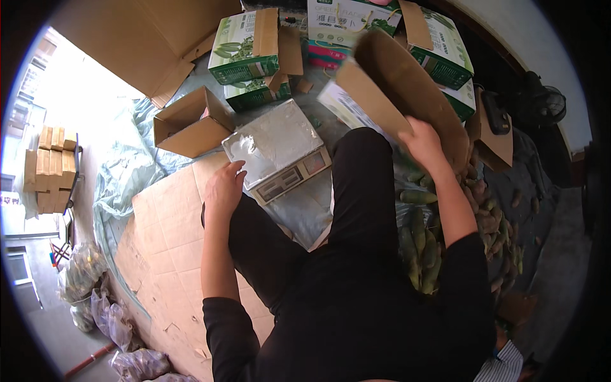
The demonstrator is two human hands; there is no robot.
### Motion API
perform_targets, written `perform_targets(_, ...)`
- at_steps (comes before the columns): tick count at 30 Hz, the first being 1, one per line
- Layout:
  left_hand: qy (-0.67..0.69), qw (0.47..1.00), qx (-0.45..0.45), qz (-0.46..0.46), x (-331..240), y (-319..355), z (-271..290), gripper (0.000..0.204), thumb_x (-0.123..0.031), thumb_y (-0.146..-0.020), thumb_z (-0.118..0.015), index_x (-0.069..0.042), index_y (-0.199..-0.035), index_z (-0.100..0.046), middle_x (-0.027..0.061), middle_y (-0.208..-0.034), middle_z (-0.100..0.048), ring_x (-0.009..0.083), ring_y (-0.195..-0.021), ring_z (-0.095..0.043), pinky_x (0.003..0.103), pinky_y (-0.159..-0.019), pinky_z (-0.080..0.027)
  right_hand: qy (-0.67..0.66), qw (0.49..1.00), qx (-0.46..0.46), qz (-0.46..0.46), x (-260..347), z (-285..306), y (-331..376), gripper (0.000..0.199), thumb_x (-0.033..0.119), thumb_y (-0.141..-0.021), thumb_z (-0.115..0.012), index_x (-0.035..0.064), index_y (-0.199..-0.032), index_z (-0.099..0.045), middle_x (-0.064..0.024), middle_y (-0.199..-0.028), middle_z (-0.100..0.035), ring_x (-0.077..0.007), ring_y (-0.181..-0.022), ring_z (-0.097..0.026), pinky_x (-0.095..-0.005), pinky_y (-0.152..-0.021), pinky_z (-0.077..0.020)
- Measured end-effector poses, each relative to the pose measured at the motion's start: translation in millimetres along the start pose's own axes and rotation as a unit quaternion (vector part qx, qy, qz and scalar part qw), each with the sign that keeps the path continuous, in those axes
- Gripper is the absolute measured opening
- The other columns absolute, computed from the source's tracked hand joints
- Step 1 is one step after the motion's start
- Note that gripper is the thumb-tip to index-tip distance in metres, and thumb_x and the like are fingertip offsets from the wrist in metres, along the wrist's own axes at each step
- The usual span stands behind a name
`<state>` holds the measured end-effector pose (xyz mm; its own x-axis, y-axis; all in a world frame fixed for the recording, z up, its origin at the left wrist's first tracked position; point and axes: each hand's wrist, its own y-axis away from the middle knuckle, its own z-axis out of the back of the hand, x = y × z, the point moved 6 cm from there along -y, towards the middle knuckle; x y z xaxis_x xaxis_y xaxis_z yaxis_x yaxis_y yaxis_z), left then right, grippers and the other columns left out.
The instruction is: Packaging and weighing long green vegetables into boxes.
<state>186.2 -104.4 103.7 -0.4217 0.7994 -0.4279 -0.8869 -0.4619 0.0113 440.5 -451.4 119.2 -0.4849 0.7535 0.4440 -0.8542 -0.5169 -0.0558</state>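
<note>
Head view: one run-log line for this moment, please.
left hand: beside scale | right hand: gripping cardboard box | cucumbers: piled right

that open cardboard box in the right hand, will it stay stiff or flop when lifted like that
Probably fairly stiff but light: the right hand lifts the cardboard box alone by one wall, and its walls look straight. The loose top flaps will likely swing, since they are unsealed. It looks empty, though its inside is blurred, so it may twist a little if pushed.

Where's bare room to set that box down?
The scale's platform is bare, and so is the flattened cardboard left of the left hand. It is crowded right of the right hand holding the box: a vegetable pile, and green printed cartons behind.
</note>
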Motion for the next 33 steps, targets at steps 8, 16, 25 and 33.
perform_targets(8,-0.044,0.984,-0.15,-0.081,-16,3,23,0.053,-0.01,-0.078,-0.066,-0.013,-0.128,-0.05,0.0093,-0.126,-0.051,0.0306,-0.118,-0.047,0.041,-0.096,-0.04,0.052,0.977,0.053,0.202,155,-50,-82,0.024,0.017,-0.077,-0.059,0.0157,-0.1,-0.064,-0.01,-0.096,-0.066,-0.0313,-0.092,-0.061,-0.0433,-0.076,-0.0482)
perform_targets(16,-0.135,0.968,-0.203,-0.066,-21,9,32,0.061,-0.014,-0.074,-0.07,-0.014,-0.131,-0.047,0.0077,-0.133,-0.044,0.031,-0.131,-0.032,0.048,-0.107,-0.025,0.115,0.934,0.168,0.294,243,-163,-57,0.022,0.017,-0.081,-0.054,0.0239,-0.095,-0.07,-0.0056,-0.096,-0.069,-0.0242,-0.094,-0.066,-0.0402,-0.077,-0.0508)
perform_targets(25,-0.172,0.981,-0.087,-0.024,-11,3,11,0.054,-0.021,-0.075,-0.071,-0.013,-0.125,-0.052,0.0065,-0.125,-0.052,0.0285,-0.129,-0.036,0.052,-0.107,-0.024,0.157,0.92,0.193,0.303,229,-197,-36,0.016,0.021,-0.078,-0.061,0.0188,-0.092,-0.068,-0.0068,-0.09,-0.068,-0.0248,-0.09,-0.065,-0.0407,-0.076,-0.0477)
perform_targets(33,-0.194,0.981,0.011,-0.006,-16,-4,-3,0.051,-0.023,-0.074,-0.072,-0.014,-0.121,-0.056,0.0066,-0.119,-0.057,0.0264,-0.121,-0.046,0.051,-0.105,-0.027,-0.128,0.956,0.081,0.252,169,-84,-78,0.026,0.02,-0.081,-0.061,0.0092,-0.105,-0.064,-0.0099,-0.095,-0.067,-0.0263,-0.087,-0.064,-0.0373,-0.078,-0.0491)
